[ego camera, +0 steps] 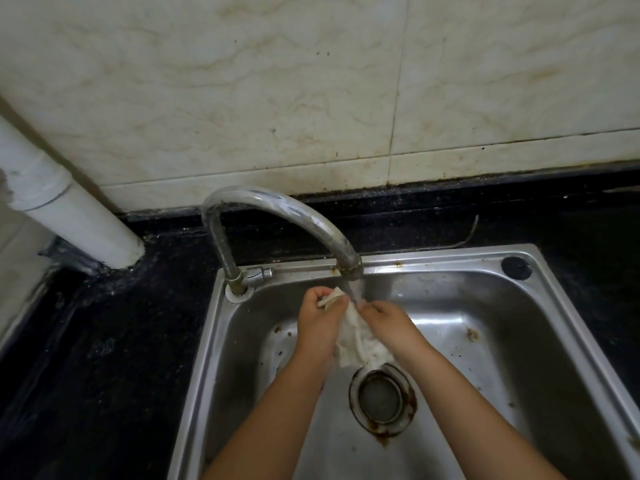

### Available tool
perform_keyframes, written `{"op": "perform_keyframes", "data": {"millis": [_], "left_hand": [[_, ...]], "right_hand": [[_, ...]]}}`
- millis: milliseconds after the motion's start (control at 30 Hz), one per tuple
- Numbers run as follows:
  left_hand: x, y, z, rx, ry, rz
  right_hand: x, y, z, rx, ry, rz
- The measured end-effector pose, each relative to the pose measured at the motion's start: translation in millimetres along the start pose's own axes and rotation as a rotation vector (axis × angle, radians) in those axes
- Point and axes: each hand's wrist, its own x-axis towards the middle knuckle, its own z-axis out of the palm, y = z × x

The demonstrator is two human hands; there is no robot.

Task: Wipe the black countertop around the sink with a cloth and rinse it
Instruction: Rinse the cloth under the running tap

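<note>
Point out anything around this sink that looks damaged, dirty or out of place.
Rust-brown staining rings the drain strainer in the steel sink, and more brown crust sits at the faucet outlet. A thin stray wire lies on the black countertop behind the sink. The wall tiles are grimy along the bottom edge.

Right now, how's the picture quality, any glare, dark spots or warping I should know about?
Head view: dim overall; the black countertop swallows detail; glare streaks on the faucet and sink rim; wide-angle bending at the edges; the cloth between left hand and right hand stays readable.
</note>
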Motion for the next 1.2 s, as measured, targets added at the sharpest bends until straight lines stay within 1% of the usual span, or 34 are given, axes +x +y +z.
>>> {"op": "perform_keyframes", "data": {"millis": [67, 100, 133, 167, 200, 267, 367, 433, 500, 600, 633, 700, 733, 767, 800, 933, 1033, 1133, 1200], "left_hand": [[-1, -1, 3, -0.033, -0.028, 0.029], [-2, -2, 5, -0.053, -0.047, 0.026], [-3, -4, 7, -0.066, -0.058, 0.016], [-3, -6, 8, -0.071, -0.065, 0.003], [-4, -8, 10, -0.064, -0.068, -0.012], [-3, -12, 14, -0.003, -0.073, -0.033], [-2, -14, 18, 0.085, -0.046, -0.039], [-3, -15, 19, 0.105, -0.037, -0.045], [-8, -17, 20, 0.131, -0.046, -0.037], [-15, -21, 19, 0.15, -0.01, -0.028], [-16, -22, 17, 0.147, 0.013, -0.03], [-15, -23, 13, 0.115, 0.063, -0.033], [-14, -23, 9, 0.102, 0.091, -0.029], [-13, -23, 6, 0.107, 0.109, -0.02], [-12, -22, 4, 0.117, 0.11, -0.009], [-9, -19, -1, 0.132, 0.072, -0.032], [-8, -17, -7, 0.129, 0.068, -0.064], [-8, -10, -14, 0.051, 0.049, -0.106], [-5, -5, -17, 0.025, 0.027, -0.103]], "right_hand": [[-7, 3, -7, 0.364, -0.094, 0.181], [-10, 5, -10, 0.499, -0.104, 0.209], [-11, 7, -12, 0.566, -0.074, 0.197], [-11, 10, -13, 0.555, -0.022, 0.162], [-11, 12, -13, 0.472, 0.04, 0.112], [-12, 15, -12, 0.227, 0.145, -0.012], [-15, 20, -12, -0.088, 0.26, -0.217], [-14, 22, -11, -0.194, 0.35, -0.3], [-11, 23, -9, -0.163, 0.441, -0.297], [-9, 20, 0, -0.035, 0.518, -0.207], [-8, 19, 4, 0.038, 0.544, -0.163], [-5, 18, 6, 0.286, 0.581, -0.03], [-5, 17, 4, 0.388, 0.572, 0.036], [-4, 17, 2, 0.407, 0.547, 0.056], [-4, 17, 0, 0.334, 0.507, 0.03], [-7, 12, 1, -0.099, 0.335, -0.173], [-2, 5, 8, -0.384, 0.181, -0.264], [2, -4, 18, -0.529, 0.091, -0.27], [3, -8, 21, -0.532, 0.072, -0.245]]}}
